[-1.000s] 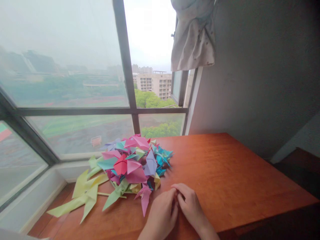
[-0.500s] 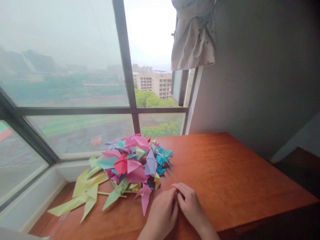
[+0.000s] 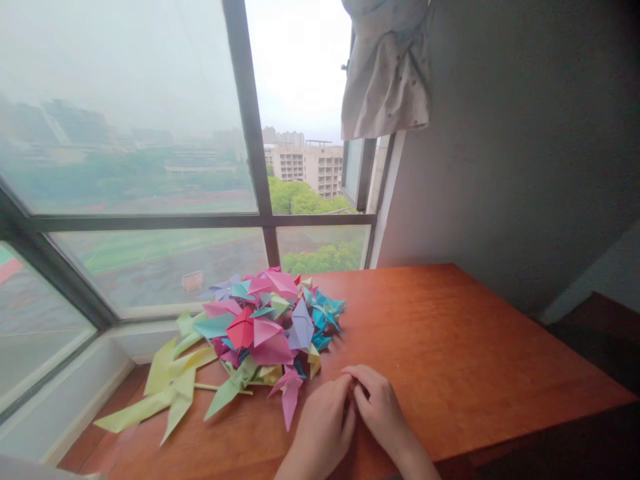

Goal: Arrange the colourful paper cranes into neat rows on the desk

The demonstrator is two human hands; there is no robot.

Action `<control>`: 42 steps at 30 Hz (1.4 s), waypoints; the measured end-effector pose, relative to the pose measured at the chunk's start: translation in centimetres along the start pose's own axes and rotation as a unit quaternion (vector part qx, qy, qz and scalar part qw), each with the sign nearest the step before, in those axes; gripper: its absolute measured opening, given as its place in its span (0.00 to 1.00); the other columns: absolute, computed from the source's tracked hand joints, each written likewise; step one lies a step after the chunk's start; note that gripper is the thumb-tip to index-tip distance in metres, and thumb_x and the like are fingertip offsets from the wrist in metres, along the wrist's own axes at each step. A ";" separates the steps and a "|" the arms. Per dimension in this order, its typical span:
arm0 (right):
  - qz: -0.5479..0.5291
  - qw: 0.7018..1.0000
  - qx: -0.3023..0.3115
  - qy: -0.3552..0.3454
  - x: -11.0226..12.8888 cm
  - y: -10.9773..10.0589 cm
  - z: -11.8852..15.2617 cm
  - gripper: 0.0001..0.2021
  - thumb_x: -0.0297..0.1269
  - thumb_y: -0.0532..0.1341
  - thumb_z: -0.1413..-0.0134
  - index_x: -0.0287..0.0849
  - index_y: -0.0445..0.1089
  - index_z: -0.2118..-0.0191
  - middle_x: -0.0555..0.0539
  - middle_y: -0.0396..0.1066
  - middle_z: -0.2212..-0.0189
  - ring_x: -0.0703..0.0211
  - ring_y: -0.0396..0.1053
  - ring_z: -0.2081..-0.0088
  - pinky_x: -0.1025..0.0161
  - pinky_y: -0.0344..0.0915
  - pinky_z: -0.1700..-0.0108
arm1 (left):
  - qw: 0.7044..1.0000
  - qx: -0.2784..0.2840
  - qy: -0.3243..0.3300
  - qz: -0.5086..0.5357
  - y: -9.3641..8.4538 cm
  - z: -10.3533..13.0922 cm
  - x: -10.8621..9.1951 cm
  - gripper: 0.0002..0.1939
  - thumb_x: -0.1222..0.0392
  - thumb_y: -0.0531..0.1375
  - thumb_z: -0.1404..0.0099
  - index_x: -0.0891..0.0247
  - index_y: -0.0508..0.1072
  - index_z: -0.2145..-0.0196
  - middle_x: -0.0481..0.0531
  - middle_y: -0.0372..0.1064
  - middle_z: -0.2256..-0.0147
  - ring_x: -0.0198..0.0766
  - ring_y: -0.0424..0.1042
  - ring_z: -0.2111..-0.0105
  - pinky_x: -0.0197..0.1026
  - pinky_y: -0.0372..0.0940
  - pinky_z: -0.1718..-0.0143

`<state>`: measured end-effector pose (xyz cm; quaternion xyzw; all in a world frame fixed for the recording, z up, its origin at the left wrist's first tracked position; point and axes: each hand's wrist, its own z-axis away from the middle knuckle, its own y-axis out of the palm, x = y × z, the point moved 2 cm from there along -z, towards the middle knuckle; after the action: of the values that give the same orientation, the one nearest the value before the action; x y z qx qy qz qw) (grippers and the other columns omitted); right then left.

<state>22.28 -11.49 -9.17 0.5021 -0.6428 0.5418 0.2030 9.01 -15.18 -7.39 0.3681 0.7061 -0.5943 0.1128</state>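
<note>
On the wooden table (image 3: 450, 347) my left hand (image 3: 327, 417) and my right hand (image 3: 377, 403) rest together near the front edge, fingertips touching. The fingers of both are curled inward, and whatever may lie between them is hidden. Just beyond and to the left is a heap of folded paper pieces (image 3: 270, 327) in pink, red, purple, blue and green. One pink folded piece (image 3: 289, 393) lies closest to my left hand. A yellow paper pinwheel (image 3: 177, 387) on a thin stick lies at the heap's left side.
Behind the table stands a framed window (image 3: 270, 220), with a tied curtain (image 3: 390, 80) hanging at its right. A grey wall (image 3: 500, 167) rises on the right. A low white ledge (image 3: 90, 387) borders the table's left side.
</note>
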 end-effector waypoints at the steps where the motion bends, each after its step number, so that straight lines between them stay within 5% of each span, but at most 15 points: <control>1: -0.001 1.000 0.000 -0.002 0.0 0.0 0.0 0.19 0.26 0.51 0.46 0.43 0.76 0.55 0.43 0.76 0.59 0.55 0.73 0.56 0.59 0.69 0.50 | 1.000 -0.001 0.000 -0.002 0.0 0.0 0.1 0.15 0.71 0.52 0.37 0.63 0.68 0.54 0.57 0.75 0.61 0.47 0.75 0.62 0.45 0.69 0.61; 31: 0.002 1.000 -0.026 -0.006 -0.1 0.3 -0.1 0.16 0.26 0.54 0.46 0.44 0.77 0.58 0.44 0.78 0.60 0.54 0.75 0.59 0.58 0.71 0.53 | 1.000 -0.012 0.012 -0.014 0.4 0.1 0.4 0.14 0.71 0.52 0.37 0.61 0.68 0.55 0.58 0.75 0.60 0.46 0.75 0.62 0.44 0.69 0.62; 42: 0.015 1.000 -0.004 0.009 -0.5 0.4 0.0 0.14 0.28 0.54 0.45 0.44 0.76 0.59 0.45 0.77 0.61 0.53 0.75 0.59 0.59 0.71 0.54 | 1.000 0.000 0.013 -0.010 0.5 0.3 0.6 0.21 0.71 0.52 0.38 0.63 0.66 0.47 0.59 0.75 0.58 0.48 0.75 0.59 0.48 0.70 0.57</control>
<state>22.14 -11.27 -9.76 0.4870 -0.6504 0.5467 0.2024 8.80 -15.18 -8.19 0.3690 0.7114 -0.5901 0.0979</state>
